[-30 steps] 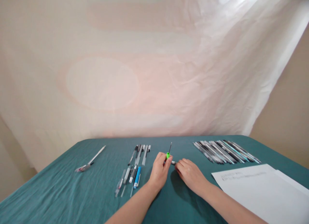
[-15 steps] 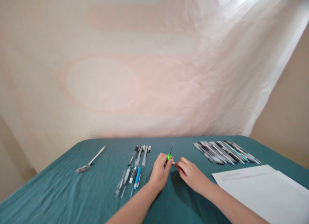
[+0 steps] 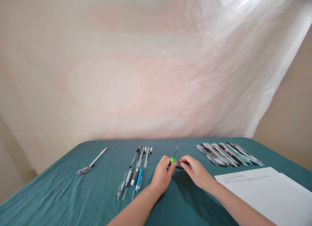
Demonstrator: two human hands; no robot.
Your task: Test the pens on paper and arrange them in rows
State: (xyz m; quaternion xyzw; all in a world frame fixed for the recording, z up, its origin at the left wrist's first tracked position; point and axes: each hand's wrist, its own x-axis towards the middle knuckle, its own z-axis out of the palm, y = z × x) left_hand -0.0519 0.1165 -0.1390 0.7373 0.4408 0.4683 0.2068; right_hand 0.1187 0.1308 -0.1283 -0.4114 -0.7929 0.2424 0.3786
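Left hand (image 3: 161,174) grips green piece (image 3: 172,160) | right hand (image 3: 195,172): hold unclear | dark rod (image 3: 179,167) between hands

Clustered pens (image 3: 139,179) left of hands (image 3: 161,174) — paper (image 3: 255,193) right.

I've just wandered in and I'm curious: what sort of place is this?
Probably a makeshift tabletop workspace: a dark green cloth-covered table, a pale wrinkled hanging sheet, and rows of slim pens.
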